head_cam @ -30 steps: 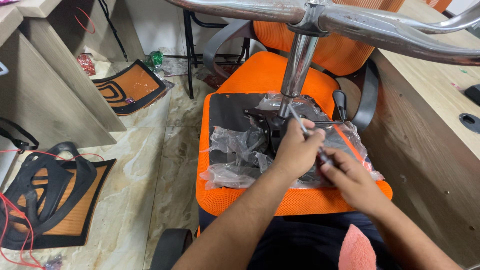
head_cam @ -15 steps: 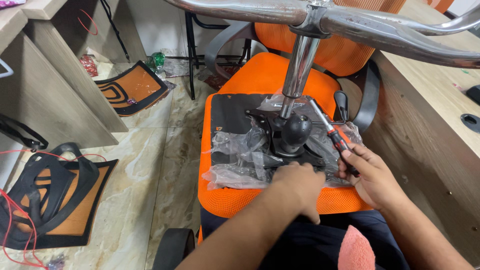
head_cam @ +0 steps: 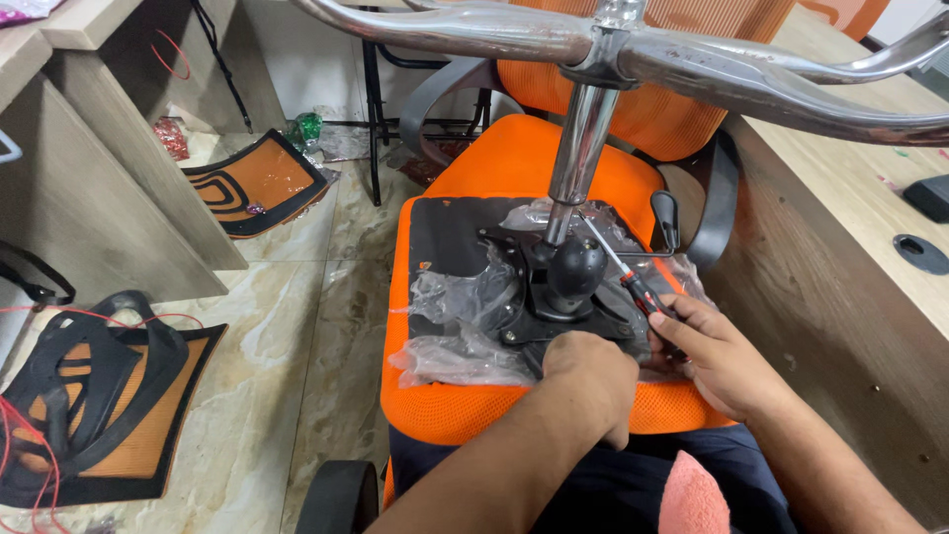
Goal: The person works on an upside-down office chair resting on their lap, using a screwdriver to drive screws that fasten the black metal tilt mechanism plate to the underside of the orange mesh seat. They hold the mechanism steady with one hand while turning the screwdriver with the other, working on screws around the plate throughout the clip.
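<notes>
We see the black metal mechanism plate lying on the upturned orange seat, near its front edge, over crinkled plastic wrap. Our left hand rests curled on the plate's near edge; our right hand is clamped on a red-and-black screwdriver. We judge the plate stiff and heavy, best gripped by its rim, the wrap slippery.

An upturned orange chair seat lies in front of the person, with a black mechanism plate bolted to its underside over crumpled clear plastic wrap. The left hand rests closed on the plate's near edge. The right hand grips a red-and-black screwdriver, its shaft angled up toward the chrome gas column. Spare backrest frames lie on the marble floor.
</notes>
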